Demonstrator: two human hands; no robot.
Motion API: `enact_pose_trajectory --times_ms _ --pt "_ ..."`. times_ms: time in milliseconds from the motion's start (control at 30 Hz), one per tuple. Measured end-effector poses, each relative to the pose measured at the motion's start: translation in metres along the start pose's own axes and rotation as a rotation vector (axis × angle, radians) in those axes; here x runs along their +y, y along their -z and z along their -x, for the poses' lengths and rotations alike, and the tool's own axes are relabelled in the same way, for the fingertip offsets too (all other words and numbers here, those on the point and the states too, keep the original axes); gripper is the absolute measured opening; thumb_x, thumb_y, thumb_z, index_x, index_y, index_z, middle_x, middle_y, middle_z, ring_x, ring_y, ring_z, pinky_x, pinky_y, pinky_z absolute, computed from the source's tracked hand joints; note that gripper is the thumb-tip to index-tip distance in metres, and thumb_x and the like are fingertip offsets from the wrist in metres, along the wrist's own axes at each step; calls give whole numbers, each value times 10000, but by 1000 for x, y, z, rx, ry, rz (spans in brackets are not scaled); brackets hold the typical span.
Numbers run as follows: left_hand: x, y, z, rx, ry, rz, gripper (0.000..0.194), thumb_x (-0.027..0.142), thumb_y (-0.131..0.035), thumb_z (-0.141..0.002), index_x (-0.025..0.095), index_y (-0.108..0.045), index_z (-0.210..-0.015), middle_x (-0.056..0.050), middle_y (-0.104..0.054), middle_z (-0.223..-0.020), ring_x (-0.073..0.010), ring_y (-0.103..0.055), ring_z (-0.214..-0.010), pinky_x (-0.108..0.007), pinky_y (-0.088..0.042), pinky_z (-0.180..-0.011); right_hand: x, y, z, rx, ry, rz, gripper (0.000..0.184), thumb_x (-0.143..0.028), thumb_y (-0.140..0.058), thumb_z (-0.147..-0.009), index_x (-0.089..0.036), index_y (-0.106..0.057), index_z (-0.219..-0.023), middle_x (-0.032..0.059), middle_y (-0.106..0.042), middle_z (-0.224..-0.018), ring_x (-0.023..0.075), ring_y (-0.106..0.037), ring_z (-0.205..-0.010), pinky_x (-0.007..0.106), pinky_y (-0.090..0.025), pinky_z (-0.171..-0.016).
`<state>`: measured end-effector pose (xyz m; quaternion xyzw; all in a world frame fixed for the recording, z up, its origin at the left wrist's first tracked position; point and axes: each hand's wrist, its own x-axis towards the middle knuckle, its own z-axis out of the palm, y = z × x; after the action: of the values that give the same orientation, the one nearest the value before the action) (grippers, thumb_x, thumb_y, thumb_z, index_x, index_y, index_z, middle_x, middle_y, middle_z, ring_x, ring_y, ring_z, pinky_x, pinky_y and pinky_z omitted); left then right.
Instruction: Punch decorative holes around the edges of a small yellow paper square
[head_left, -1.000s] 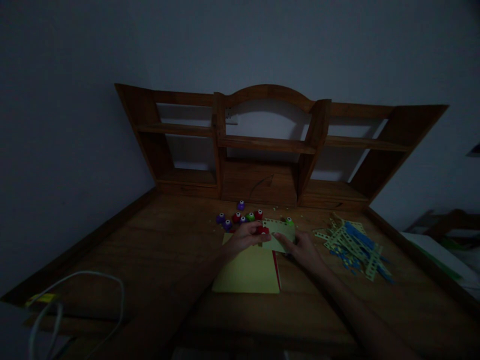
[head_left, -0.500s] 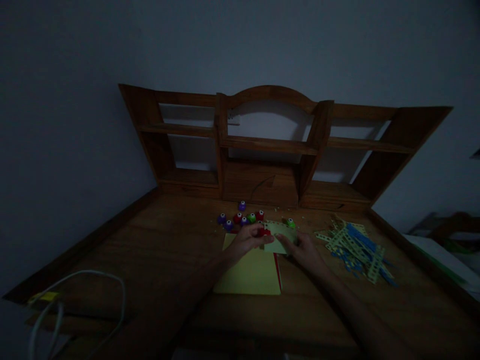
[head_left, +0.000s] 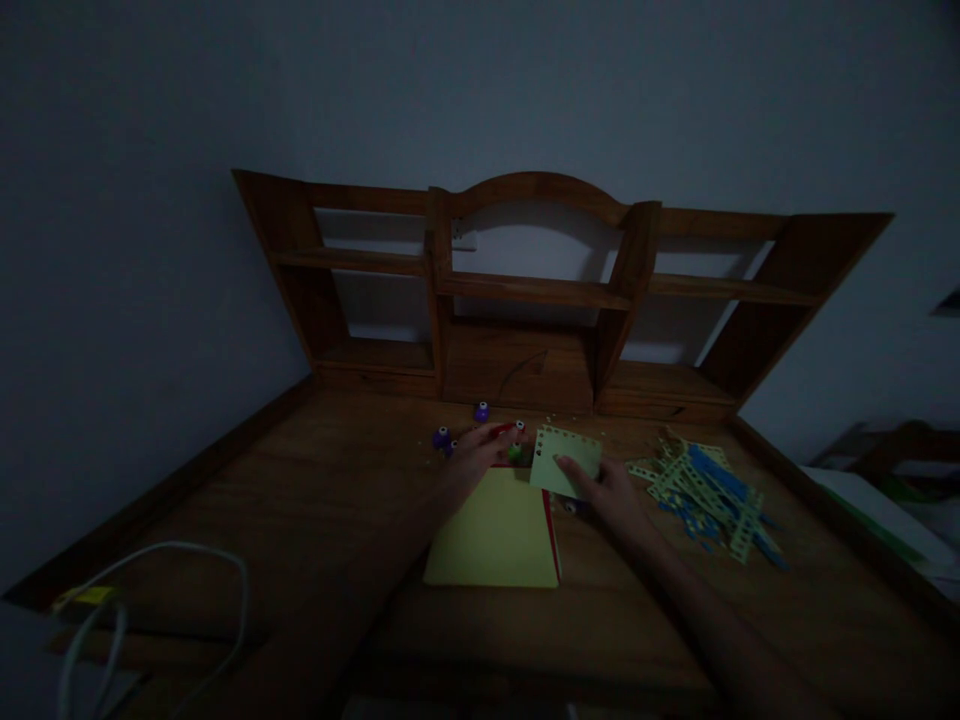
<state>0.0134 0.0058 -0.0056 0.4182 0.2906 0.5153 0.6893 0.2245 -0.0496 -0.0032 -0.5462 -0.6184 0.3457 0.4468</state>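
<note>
The picture is dim. My right hand [head_left: 606, 488] pinches a pale green piece of paper [head_left: 559, 478], thumb on top. Small cut-out holes run along its top edge and upper left corner. My left hand [head_left: 480, 455] is over the small craft punches, its fingers closed around a green craft punch [head_left: 514, 454]. Just behind the fingers is a red craft punch [head_left: 520, 428]. Purple craft punches [head_left: 441, 438] stand to the left, and another purple one [head_left: 481, 411] is farther back. My left hand partly hides others. Below both hands lies a pale yellow-green sheet stack [head_left: 491, 540] with red showing at its edge.
A heap of punched green and blue paper strips [head_left: 712, 495] lies at the right. Tiny paper bits are scattered near the punches. A wooden shelf unit [head_left: 525, 290] stands along the back of the wooden desk [head_left: 300, 490]. A white cable [head_left: 244, 580] loops at the left.
My left hand has left the paper and moved back to the craft punches, where the green one has shifted toward me. My right hand still holds the paper, now slightly higher and tilted.
</note>
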Motion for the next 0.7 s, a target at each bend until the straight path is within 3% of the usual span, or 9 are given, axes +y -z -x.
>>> enact_pose_trajectory --times_ms 200,300,400,600,700 --pt "-1 14 -9 53 15 89 302 360 -681 -774 101 -658 -928 -128 -687 -977 -205 -650 -869 -300 -515 -774 2 1 0 -23 -36 -75 442 -542 -568 -814 -110 -646 -859 90 -682 -754 188 -610 -587 238 -439 -462" --pt "-6 22 -9 41 69 175 333 258 -667 -786 137 -613 -1091 -100 -690 -951 -193 -656 -894 -313 -503 -842 1 2 0 -19 -37 -98 431 -534 -575 -813 -113 -643 -879 91 -681 -773 187 -615 -589 241 -454 -470" --pt "-6 28 -7 -7 53 256 504 197 -636 -800 196 -488 -1282 -84 -688 -956 -182 -659 -928 -330 -479 -907 0 2 0 -10 -33 -101 434 -533 -576 -811 -107 -650 -861 93 -677 -757 188 -618 -586 244 -462 -479" --pt "6 25 -11 117 203 396 515 409 -592 -840 126 -477 -1255 -157 -670 -978 -222 -666 -931 -361 -497 -899 2 2 -1 18 -24 -70 453 -544 -583 -798 -100 -655 -850 101 -682 -763 197 -627 -606 246 -464 -489" --pt "8 26 -13 145 213 415 524 464 -583 -833 107 -486 -1205 -184 -654 -1018 -229 -658 -964 -343 -505 -891 2 3 -1 12 -40 -44 477 -562 -578 -791 -94 -656 -847 101 -683 -745 200 -624 -586 251 -463 -480"
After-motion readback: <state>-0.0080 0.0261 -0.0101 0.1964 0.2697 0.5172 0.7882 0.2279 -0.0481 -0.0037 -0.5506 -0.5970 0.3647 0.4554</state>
